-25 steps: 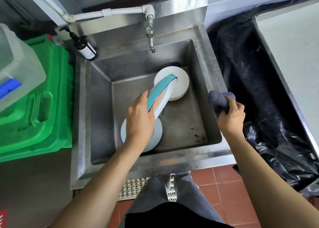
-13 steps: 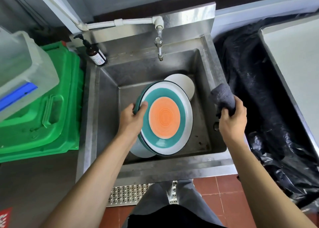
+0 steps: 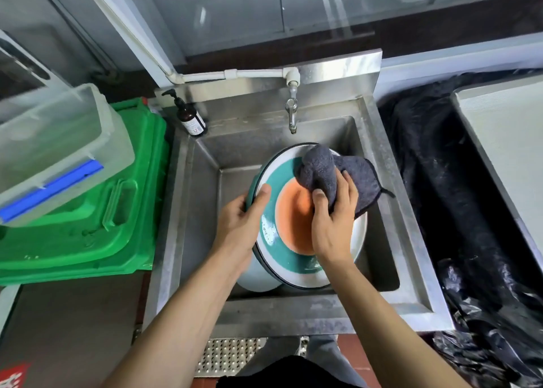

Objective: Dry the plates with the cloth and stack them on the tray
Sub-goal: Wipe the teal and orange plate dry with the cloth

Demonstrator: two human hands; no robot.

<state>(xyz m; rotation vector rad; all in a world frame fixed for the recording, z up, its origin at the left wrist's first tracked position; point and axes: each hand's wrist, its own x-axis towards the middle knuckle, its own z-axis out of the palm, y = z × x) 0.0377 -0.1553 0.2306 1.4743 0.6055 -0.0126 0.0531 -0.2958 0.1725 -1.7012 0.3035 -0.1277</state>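
A round plate (image 3: 282,249) with an orange centre, a teal ring and a white rim is held face up over the steel sink (image 3: 390,220). My left hand (image 3: 244,226) grips its left edge, thumb on the teal ring. My right hand (image 3: 332,226) holds a dark grey cloth (image 3: 338,173) bunched against the upper right of the plate's face. Water drops show on the teal ring near my left thumb. Part of a white plate (image 3: 255,281) peeks out below the held plate in the sink.
A tap (image 3: 291,114) hangs over the sink's back, with a brown pump bottle (image 3: 191,120) at the back left corner. A green bin lid (image 3: 88,211) and a clear plastic box (image 3: 53,152) sit left. Black plastic sheeting (image 3: 458,211) and a pale grey surface (image 3: 508,140) lie right.
My right hand has moved left from the sink's right rim and brought the cloth onto the plate's face. The plate has risen a little toward me. The camera has tilted upward.
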